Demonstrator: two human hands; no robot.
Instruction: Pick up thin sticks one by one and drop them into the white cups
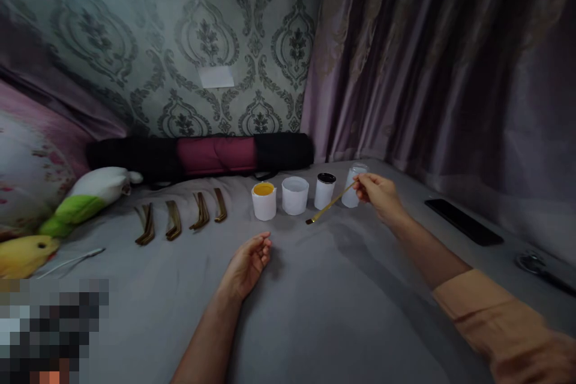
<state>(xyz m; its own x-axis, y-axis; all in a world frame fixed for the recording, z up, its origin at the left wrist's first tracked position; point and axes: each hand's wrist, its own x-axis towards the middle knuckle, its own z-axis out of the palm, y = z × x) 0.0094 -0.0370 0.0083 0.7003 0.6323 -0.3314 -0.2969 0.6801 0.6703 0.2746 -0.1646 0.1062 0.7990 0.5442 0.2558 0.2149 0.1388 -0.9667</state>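
Note:
My right hand (pixel 377 193) pinches a thin paintbrush (pixel 332 204) near the end of its handle. The dark, flat bristles point down and left, just in front of the cups. Behind the fingers stands a clear plastic cup (pixel 350 192), partly covered. To its left are a white cup with a black top or black contents (pixel 324 195), a whitish tub (pixel 295 198) and a white tub of yellow paint (pixel 264 204). My left hand (pixel 250 261) rests low over the sheet in front of the yellow paint, fingers curled in, with nothing seen in them.
Several bent brownish strips (pixel 173 221) lie left of the tubs. A black and maroon roll (pixel 216 155) runs along the wall. Plush toys (pixel 92 192) and a white cable (pixel 74 261) are at left. A black phone-like slab (pixel 463 222) lies at right, near the curtain (pixel 396 72).

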